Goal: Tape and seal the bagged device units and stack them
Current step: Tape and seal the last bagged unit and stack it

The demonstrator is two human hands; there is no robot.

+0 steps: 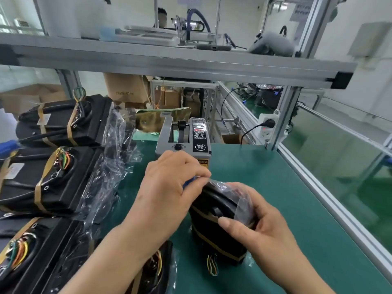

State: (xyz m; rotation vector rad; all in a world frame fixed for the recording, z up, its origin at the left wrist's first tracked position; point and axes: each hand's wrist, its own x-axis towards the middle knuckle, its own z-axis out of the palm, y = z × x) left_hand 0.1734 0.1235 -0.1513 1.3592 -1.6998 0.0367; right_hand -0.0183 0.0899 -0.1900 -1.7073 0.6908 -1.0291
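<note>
Green desk (265, 187) under my head view: bagged unit (218, 221) stands upright before the tape dispenser (183, 141). Left hand (167, 187) pinches the bag mouth on top; right hand (261, 225) clamps its side (nearer hand for steadying).

I see one black bagged unit (216, 225) standing on end on the green mat, tan bands around it, clear bag gathered at its top (coloured wires at its foot); three others (53, 183) lie stacked left.
</note>
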